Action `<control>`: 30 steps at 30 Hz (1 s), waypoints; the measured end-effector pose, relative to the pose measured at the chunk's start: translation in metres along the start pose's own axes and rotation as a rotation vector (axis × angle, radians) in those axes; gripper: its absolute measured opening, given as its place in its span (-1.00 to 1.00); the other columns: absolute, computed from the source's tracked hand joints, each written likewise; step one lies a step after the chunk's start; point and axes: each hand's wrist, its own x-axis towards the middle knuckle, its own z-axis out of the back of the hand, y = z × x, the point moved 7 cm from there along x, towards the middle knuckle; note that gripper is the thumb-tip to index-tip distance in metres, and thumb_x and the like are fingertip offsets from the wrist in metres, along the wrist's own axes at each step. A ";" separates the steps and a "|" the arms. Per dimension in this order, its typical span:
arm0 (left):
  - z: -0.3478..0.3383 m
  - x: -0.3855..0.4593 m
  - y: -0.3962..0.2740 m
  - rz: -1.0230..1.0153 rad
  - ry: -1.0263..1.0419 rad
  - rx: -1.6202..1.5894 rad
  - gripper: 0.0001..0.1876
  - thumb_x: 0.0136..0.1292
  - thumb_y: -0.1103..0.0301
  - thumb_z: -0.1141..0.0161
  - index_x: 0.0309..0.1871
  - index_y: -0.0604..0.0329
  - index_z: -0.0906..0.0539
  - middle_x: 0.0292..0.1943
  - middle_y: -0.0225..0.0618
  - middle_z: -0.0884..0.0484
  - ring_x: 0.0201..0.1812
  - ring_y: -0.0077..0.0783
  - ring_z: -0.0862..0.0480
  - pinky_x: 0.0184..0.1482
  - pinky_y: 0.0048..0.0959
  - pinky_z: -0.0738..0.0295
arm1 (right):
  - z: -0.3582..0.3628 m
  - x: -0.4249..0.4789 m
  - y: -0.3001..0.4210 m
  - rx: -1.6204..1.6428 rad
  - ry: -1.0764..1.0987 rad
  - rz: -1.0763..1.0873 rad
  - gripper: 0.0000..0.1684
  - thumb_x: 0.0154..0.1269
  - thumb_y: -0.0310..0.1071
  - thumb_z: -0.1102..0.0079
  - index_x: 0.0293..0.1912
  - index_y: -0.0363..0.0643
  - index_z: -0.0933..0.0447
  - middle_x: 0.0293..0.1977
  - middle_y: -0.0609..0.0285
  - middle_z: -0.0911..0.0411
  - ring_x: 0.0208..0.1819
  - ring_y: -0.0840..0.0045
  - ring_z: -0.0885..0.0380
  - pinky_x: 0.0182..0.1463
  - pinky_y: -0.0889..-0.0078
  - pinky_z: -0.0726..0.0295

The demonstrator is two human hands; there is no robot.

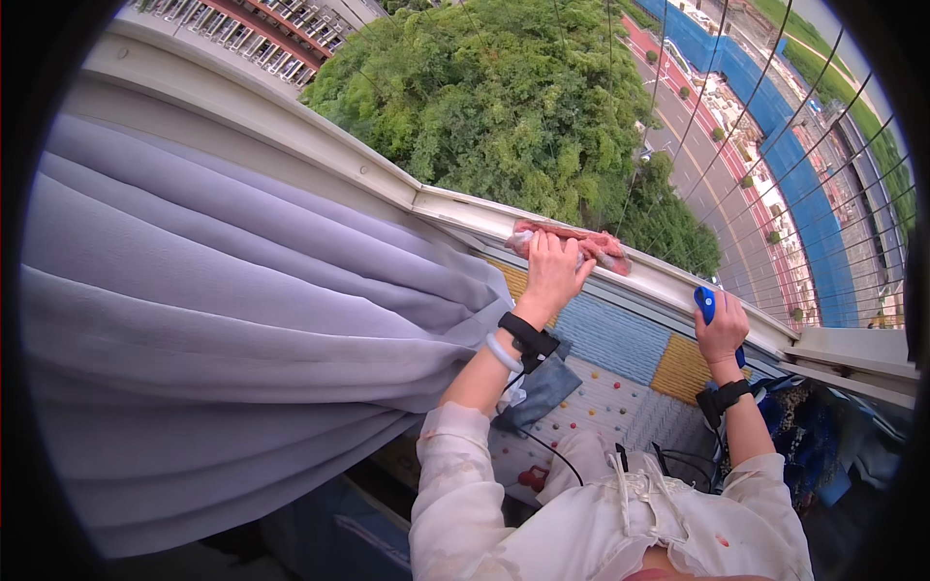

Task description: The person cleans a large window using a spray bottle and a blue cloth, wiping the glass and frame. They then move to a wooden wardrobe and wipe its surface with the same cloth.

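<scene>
My left hand [551, 265] presses a crumpled pink cloth [607, 251] against the white window frame [465, 212], fingers spread over it. The cloth lies along the frame and hangs a little past its outer side. Further right, my right hand [724, 325] is closed around a blue handled object [703, 303] beside the same frame. A rounded blue end shows above the fist and a small blue part below it; the rest is hidden by my fingers. Both wrists carry black straps with cables.
A grey-lilac curtain [240, 312] fills the left side, gathered near my left forearm. Thin vertical wires [662, 72] stand outside the window, with treetops and a road far below. A patterned textile [614, 341] and a blue-grey cloth [545, 392] lie below my arms. Dark fabrics [792, 428] are piled at right.
</scene>
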 end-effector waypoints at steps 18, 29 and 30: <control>0.015 0.008 0.252 0.570 0.258 0.376 -0.65 0.15 0.10 -0.09 -0.32 0.14 -0.79 -0.24 -0.24 -0.75 0.08 -0.17 -0.48 0.12 -0.17 -0.30 | 0.002 -0.004 -0.001 -0.005 0.016 0.017 -0.51 -0.12 -0.22 -0.40 -0.17 -0.21 -0.48 -0.22 0.06 -0.52 -0.18 0.12 -0.51 -0.13 0.13 -0.49; 0.005 0.013 0.148 0.436 0.316 0.200 -0.61 0.10 0.08 -0.15 -0.16 0.19 -0.69 -0.19 -0.14 -0.68 0.07 -0.05 -0.52 0.20 -0.07 -0.29 | -0.001 -0.002 -0.003 0.012 0.029 0.003 -0.49 -0.14 -0.23 -0.43 -0.17 -0.20 -0.47 -0.21 0.07 -0.51 -0.15 0.13 -0.50 -0.11 0.13 -0.48; 0.009 0.009 0.160 0.482 0.290 0.249 -0.52 0.10 0.01 -0.16 -0.10 0.24 -0.65 -0.07 -0.07 -0.64 0.15 -0.05 -0.48 0.26 -0.06 -0.24 | -0.001 -0.002 -0.004 0.016 0.033 0.005 -0.49 -0.15 -0.24 -0.44 -0.17 -0.20 -0.47 -0.21 0.07 -0.51 -0.15 0.13 -0.50 -0.11 0.13 -0.48</control>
